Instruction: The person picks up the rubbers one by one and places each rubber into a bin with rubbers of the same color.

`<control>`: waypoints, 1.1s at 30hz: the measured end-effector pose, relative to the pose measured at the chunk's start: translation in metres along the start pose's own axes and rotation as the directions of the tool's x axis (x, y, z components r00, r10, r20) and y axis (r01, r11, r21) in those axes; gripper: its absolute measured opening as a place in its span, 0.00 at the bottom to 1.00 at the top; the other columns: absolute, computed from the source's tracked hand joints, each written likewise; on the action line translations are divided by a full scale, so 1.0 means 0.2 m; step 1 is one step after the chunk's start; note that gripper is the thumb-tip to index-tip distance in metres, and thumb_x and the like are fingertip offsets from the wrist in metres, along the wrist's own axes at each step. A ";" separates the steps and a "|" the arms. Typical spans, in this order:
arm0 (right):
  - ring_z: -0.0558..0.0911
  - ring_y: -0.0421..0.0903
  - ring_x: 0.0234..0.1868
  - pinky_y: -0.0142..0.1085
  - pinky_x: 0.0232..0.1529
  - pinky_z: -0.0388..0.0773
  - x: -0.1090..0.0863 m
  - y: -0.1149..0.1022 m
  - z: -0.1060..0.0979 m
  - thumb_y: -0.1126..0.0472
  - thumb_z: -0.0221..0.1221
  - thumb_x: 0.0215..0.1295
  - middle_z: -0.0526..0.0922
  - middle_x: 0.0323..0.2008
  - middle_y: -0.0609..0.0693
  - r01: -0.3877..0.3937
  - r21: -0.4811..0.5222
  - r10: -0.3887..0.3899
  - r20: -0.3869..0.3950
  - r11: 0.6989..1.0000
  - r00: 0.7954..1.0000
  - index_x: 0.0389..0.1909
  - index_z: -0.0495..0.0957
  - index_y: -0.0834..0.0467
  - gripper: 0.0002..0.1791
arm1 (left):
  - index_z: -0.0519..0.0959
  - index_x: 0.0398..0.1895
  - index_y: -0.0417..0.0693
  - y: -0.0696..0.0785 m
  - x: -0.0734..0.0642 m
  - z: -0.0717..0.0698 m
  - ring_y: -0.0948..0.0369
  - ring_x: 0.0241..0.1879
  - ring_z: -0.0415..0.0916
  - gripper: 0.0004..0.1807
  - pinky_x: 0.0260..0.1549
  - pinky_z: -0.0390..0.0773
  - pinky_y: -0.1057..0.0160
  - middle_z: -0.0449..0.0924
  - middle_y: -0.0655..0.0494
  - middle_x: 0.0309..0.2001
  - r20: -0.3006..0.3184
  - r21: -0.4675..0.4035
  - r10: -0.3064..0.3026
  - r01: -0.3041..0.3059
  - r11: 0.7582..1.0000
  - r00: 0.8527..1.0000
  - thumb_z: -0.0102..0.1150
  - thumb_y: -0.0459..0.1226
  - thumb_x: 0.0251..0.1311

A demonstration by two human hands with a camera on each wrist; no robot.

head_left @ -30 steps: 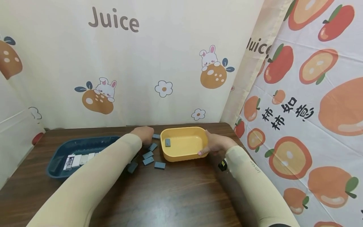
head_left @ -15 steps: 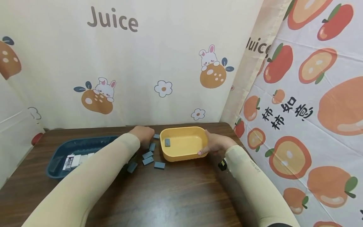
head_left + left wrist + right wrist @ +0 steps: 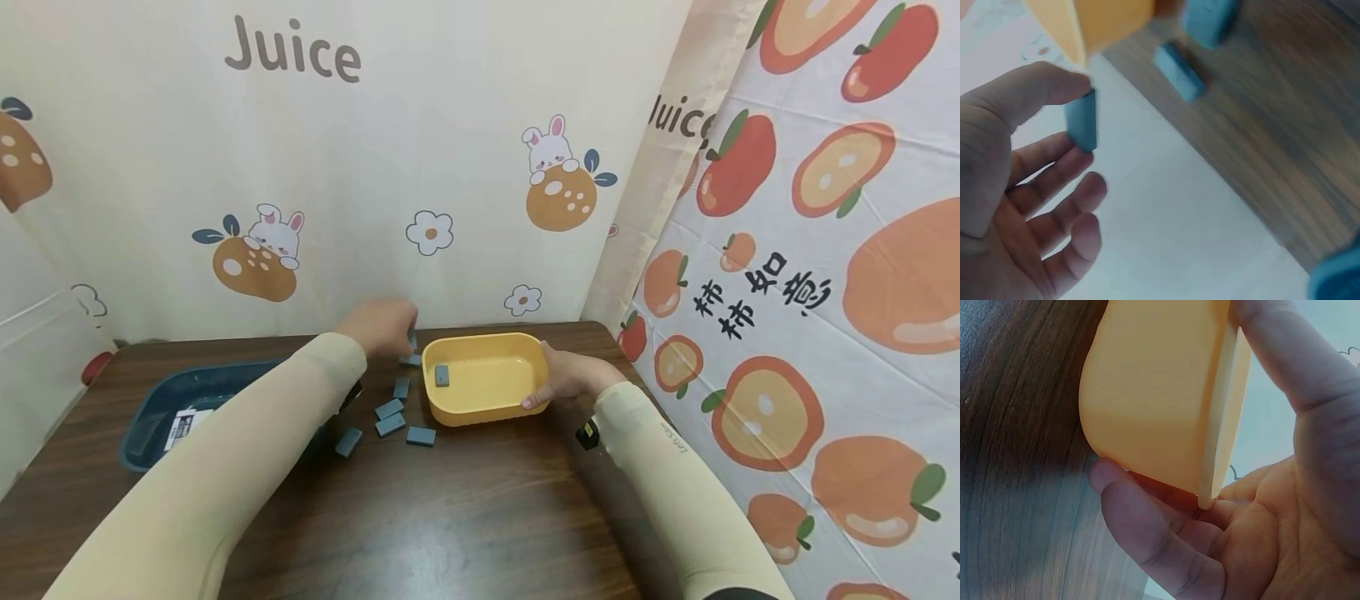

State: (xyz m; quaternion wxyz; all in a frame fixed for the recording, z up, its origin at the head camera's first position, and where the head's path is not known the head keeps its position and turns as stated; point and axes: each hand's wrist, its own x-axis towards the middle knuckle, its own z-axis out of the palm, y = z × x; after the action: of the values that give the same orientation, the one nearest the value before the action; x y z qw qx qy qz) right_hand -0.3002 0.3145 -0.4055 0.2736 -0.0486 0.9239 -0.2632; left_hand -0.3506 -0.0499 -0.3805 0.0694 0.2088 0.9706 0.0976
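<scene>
My left hand point(image 3: 381, 326) is raised just left of the yellow container point(image 3: 483, 416). Between thumb and fingertips it pinches a small blue-grey rectangular block point(image 3: 1083, 122), held upright in the left wrist view. The remaining fingers curl loosely below. At the container's right end, my right hand point(image 3: 567, 377) grips the wall, with the thumb by the rim and fingers against the outside in the right wrist view. Inside the container, near its left end, lies one blue-grey block point(image 3: 442, 376). Several similar blocks point(image 3: 421, 436) lie scattered on the table to the left.
A dark blue tray point(image 3: 137, 440) stands on the left of the brown wooden table point(image 3: 450, 517); my left forearm hides part of it. A white item with dark printing point(image 3: 180, 429) lies in it. Printed curtains hang behind and to the right.
My left hand has lifted off the table among the blocks, raising one block. A nearby block had turned on the table. The right hand and container stay put.
</scene>
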 end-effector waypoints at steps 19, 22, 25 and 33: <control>0.83 0.53 0.37 0.48 0.38 0.90 0.01 0.02 0.00 0.42 0.90 0.53 0.78 0.60 0.67 0.036 0.007 -0.036 -0.008 0.999 0.999 0.93 0.37 0.60 0.84 | 0.81 0.29 0.53 0.29 0.19 0.27 0.60 0.29 0.71 0.16 0.30 0.73 0.63 0.77 0.60 0.28 0.063 0.058 0.213 -0.217 0.974 0.975 0.82 0.42 0.66; 0.81 0.52 0.34 0.44 0.37 0.86 0.02 0.02 0.00 0.40 0.89 0.52 0.78 0.62 0.67 0.017 -0.025 -0.017 -0.016 1.000 1.000 0.93 0.33 0.61 0.87 | 0.79 0.29 0.52 0.32 0.21 0.31 0.60 0.29 0.70 0.16 0.30 0.73 0.62 0.74 0.59 0.27 0.094 0.055 0.204 -0.209 0.976 0.974 0.81 0.40 0.66; 0.82 0.53 0.39 0.42 0.38 0.86 0.03 0.03 0.00 0.41 0.89 0.52 0.77 0.65 0.68 0.012 -0.028 -0.012 -0.019 1.000 1.000 0.93 0.32 0.61 0.88 | 0.79 0.29 0.52 0.34 0.24 0.34 0.59 0.30 0.70 0.15 0.32 0.73 0.61 0.74 0.59 0.28 0.100 0.091 0.204 -0.213 0.973 0.974 0.78 0.40 0.68; 0.81 0.53 0.33 0.42 0.33 0.85 0.04 0.05 0.01 0.43 0.90 0.52 0.78 0.59 0.67 0.043 -0.004 -0.043 -0.024 0.999 0.999 0.93 0.37 0.59 0.84 | 0.79 0.30 0.54 0.36 0.24 0.39 0.58 0.31 0.72 0.14 0.38 0.78 0.58 0.78 0.59 0.27 0.080 0.240 0.198 -0.212 0.947 0.977 0.75 0.39 0.72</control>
State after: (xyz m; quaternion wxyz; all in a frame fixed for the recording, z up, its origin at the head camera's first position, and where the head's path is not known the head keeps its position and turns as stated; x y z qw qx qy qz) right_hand -0.3061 0.3199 -0.4152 0.2566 -0.0659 0.9263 -0.2679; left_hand -0.3514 0.0469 -0.4454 0.0589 0.3183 0.9459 -0.0232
